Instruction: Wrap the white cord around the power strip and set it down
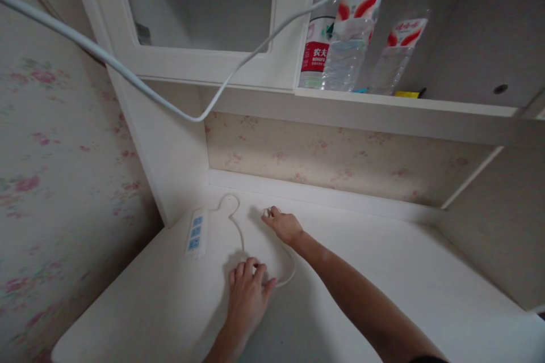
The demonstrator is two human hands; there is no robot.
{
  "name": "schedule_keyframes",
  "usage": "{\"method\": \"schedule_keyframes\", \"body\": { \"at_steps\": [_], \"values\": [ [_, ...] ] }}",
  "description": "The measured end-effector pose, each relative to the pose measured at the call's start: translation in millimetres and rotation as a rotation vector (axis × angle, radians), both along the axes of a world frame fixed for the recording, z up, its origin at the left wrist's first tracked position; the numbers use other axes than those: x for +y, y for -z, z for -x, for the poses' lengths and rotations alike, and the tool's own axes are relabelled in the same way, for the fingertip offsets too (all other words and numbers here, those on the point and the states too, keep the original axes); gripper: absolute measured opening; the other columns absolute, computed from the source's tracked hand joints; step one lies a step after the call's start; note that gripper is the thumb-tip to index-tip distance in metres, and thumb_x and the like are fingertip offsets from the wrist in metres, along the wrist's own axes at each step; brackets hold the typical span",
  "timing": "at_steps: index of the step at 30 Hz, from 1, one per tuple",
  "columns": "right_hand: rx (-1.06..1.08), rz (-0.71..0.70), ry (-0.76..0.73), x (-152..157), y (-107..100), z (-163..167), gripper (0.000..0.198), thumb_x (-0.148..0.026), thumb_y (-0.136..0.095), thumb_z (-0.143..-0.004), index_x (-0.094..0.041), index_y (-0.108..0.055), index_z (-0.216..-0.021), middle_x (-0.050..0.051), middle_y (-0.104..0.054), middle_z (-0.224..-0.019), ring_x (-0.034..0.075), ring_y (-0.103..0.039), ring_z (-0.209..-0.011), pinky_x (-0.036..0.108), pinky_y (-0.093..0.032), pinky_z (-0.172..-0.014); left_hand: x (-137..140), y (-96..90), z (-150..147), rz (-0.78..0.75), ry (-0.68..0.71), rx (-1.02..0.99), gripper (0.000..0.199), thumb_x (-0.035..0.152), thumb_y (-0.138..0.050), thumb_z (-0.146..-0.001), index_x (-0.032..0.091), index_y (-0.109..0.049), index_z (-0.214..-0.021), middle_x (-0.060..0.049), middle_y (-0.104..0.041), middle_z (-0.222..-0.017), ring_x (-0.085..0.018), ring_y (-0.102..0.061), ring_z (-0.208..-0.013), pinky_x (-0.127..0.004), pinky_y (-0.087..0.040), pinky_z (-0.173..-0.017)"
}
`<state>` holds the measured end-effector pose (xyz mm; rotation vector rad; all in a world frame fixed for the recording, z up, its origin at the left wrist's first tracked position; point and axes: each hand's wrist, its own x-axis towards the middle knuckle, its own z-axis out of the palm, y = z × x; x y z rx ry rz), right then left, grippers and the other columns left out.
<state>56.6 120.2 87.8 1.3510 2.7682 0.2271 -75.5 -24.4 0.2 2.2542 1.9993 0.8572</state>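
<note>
A white power strip (196,233) with blue socket faces lies at the left of the white desk. Its thin white power cord (293,270) loops out from the top and runs under my left hand, then curves up towards my right hand. My left hand (247,290) rests low over the desk with bent fingers, gripping the cord. Farther back, my right hand (286,227) pinches a small white part at the cord's end; the fingers partly hide it, and its shape is unclear.
A white cabinet shelf (404,103) overhangs the desk (361,272), with several plastic bottles (355,22) on it. A thick white cable (196,119) hangs across the upper view. Floral wallpaper (55,153) covers the left wall.
</note>
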Motion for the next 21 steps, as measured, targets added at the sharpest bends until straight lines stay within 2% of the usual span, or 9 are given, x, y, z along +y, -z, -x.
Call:
{"method": "schedule_keyframes", "body": {
  "at_steps": [3,6,9,13,16,18,21],
  "values": [
    [0.054,0.03,0.068,-8.0,9.3,-9.7,0.04,-0.019,-0.038,-0.09,-0.03,-0.04,-0.129,0.009,-0.062,-0.111,0.022,-0.066,-0.083,0.033,-0.048,-0.069,13.1,3.3,27.3,0.03,-0.135,-0.032,0.031,0.043,-0.045,-0.09,0.02,-0.063,-0.101,-0.009,-0.058,-0.1,-0.023,-0.054,-0.091,-0.038,-0.041,-0.082],
    [0.129,0.036,0.116,-17.2,15.9,-15.3,0.034,-0.026,-0.039,-0.091,-0.028,-0.043,-0.125,0.008,-0.063,-0.112,0.023,-0.065,-0.087,0.033,-0.046,-0.073,33.2,5.0,40.5,0.128,-0.179,-0.007,0.033,0.039,-0.048,-0.087,0.014,-0.059,-0.105,-0.012,-0.059,-0.099,-0.023,-0.056,-0.093,-0.035,-0.042,-0.082],
    [0.211,0.018,0.161,-25.6,20.2,-19.1,0.029,-0.033,-0.035,-0.095,-0.027,-0.046,-0.121,0.007,-0.063,-0.112,0.022,-0.062,-0.094,0.03,-0.045,-0.074,51.6,1.3,38.4,0.237,-0.183,0.028,0.028,0.027,-0.05,-0.084,0.012,-0.056,-0.107,-0.013,-0.06,-0.101,-0.023,-0.057,-0.093,-0.033,-0.042,-0.081],
    [0.337,-0.033,0.192,-34.8,21.8,-32.6,0.03,-0.031,-0.029,-0.098,-0.024,-0.044,-0.123,0.008,-0.06,-0.116,0.019,-0.057,-0.102,0.028,-0.044,-0.081,64.7,-1.4,27.0,0.29,-0.155,0.015,0.029,0.007,-0.046,-0.076,0.01,-0.058,-0.102,-0.012,-0.064,-0.091,-0.02,-0.061,-0.082,-0.03,-0.043,-0.075],
    [0.596,-0.103,0.125,-42.1,18.2,-47.7,0.028,-0.03,-0.032,-0.098,-0.022,-0.048,-0.119,0.008,-0.061,-0.114,0.019,-0.054,-0.103,0.03,-0.042,-0.086,62.7,0.3,16.9,0.28,-0.08,0.002,0.03,0.004,-0.048,-0.071,0.013,-0.062,-0.096,-0.01,-0.065,-0.09,-0.021,-0.061,-0.086,-0.031,-0.044,-0.078],
    [0.755,-0.132,0.032,-47.4,13.2,-56.5,0.023,-0.028,-0.036,-0.096,-0.022,-0.053,-0.112,0.008,-0.062,-0.108,0.021,-0.053,-0.1,0.032,-0.043,-0.086,56.4,0.6,8.8,0.242,-0.021,-0.005,0.039,0.001,-0.046,-0.07,0.014,-0.062,-0.104,-0.011,-0.064,-0.101,-0.021,-0.058,-0.098,-0.032,-0.042,-0.086],
    [0.776,-0.129,-0.119,-54.8,3.0,-64.5,0.021,-0.022,-0.037,-0.095,-0.022,-0.056,-0.105,0.009,-0.06,-0.105,0.022,-0.05,-0.098,0.034,-0.043,-0.086,43.1,-2.9,-4.1,0.181,0.072,-0.011,0.054,-0.003,-0.042,-0.071,0.018,-0.057,-0.119,-0.01,-0.06,-0.114,-0.02,-0.054,-0.108,-0.032,-0.04,-0.094]
  ]
}}
